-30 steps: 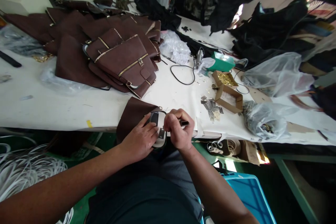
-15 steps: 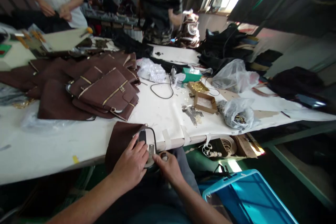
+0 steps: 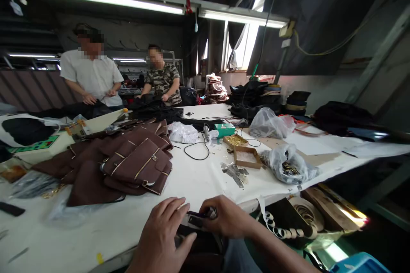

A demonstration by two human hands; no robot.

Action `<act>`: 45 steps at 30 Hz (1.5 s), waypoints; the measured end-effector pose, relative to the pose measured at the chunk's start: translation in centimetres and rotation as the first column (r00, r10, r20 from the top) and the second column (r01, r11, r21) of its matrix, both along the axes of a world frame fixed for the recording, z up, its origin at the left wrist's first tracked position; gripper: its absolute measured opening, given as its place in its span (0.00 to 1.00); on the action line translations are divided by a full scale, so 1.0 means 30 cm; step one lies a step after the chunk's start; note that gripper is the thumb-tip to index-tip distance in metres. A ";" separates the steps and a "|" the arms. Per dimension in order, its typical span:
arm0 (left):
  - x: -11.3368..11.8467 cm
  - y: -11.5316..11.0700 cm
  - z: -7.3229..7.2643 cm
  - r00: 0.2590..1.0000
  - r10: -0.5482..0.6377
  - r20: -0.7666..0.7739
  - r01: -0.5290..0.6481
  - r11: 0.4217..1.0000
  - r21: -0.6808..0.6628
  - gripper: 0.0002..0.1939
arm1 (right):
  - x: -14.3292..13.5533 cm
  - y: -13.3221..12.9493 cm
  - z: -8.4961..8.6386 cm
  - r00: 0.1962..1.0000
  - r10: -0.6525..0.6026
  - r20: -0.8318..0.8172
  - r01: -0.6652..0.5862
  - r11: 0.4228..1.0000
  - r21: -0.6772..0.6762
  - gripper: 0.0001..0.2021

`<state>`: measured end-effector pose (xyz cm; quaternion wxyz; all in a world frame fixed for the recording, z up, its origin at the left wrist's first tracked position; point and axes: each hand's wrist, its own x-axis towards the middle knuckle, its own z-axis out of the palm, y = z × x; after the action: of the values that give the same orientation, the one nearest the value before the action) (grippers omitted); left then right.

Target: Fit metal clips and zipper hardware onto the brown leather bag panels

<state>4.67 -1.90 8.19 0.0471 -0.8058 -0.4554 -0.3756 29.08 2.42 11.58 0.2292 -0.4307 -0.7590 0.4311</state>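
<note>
My left hand is spread over the near edge of the white table, its fingers apart beside a dark piece with a metal part. My right hand is closed around a small tool with a round metal end, held against that dark piece. Below both hands hangs a dark brown leather piece, partly hidden by them. Several brown leather bags lie piled on the table to the left of my hands.
On the table are an open cardboard box, a box of gold pieces, a green box and a plastic bag of metal parts. Two people stand beyond the table. A blue crate is at lower right.
The view has tilted up. My left hand's fingers have come off the leather piece and spread, and my right hand has risen with the tool. The person in camouflage has lowered the dark cloth.
</note>
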 end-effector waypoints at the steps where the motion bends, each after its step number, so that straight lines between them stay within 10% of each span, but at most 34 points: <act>1: -0.002 0.004 -0.005 1.000 0.024 0.020 -0.021 0.994 -0.109 0.22 | 0.003 0.015 0.031 0.997 0.050 0.053 -0.051 0.998 0.030 0.12; 6: 0.007 0.006 -0.095 0.983 0.076 0.165 0.067 0.691 -0.719 0.11 | -0.033 0.086 0.110 0.914 0.215 0.344 -0.258 0.963 0.081 0.14; 10: 0.048 -0.021 -0.226 0.914 0.122 0.388 0.276 0.514 -0.812 0.25 | -0.101 0.140 0.093 0.827 0.307 0.471 -0.365 0.930 0.035 0.13; 14: 0.104 -0.060 -0.328 0.815 0.266 0.515 0.338 0.504 -0.795 0.30 | -0.208 0.131 0.058 0.994 0.099 0.043 -0.104 0.986 0.133 0.09; 19: 0.119 -0.088 -0.347 0.638 0.480 0.602 0.365 0.501 -0.785 0.29 | -0.329 0.070 0.001 0.829 -0.147 -0.539 0.098 0.988 -0.118 0.20; 32: 0.115 -0.083 -0.389 0.241 0.778 0.580 0.516 0.403 -0.756 0.27 | -0.265 0.096 -0.268 0.743 -0.359 -0.564 0.374 0.923 -0.095 0.16; 45: 0.119 -0.033 -0.381 0.231 0.810 0.539 0.495 0.380 -0.782 0.26 | -0.306 0.151 -0.330 0.619 -0.485 -0.617 0.471 0.858 -0.203 0.17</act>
<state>8.24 -2.91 -3.25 -0.6312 -0.1943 -0.6020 -0.4488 19.91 6.94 1.66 0.5791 -0.4424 -0.4846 0.4838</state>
